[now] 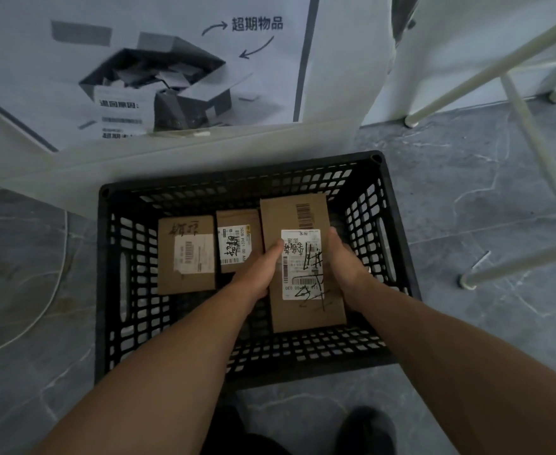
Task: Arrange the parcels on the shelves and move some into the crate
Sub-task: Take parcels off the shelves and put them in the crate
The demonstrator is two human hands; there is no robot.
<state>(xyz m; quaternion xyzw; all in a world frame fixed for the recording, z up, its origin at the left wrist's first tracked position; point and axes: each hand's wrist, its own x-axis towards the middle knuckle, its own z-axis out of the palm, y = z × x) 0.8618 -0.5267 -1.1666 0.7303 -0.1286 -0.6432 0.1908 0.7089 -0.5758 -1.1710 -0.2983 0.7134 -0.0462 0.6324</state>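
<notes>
Lowering a third box (303, 257) into the crate (398, 224), left hand (257, 270) and right hand (345, 264) clamping its sides; two parcels (186, 254) already inside, shelves out of view.

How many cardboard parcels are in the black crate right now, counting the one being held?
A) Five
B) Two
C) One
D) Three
D: two smaller parcels lie at the left of the crate, and both hands hold the larger parcel.

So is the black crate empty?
No. The black crate holds two small parcels, and both hands lower a third.
</notes>
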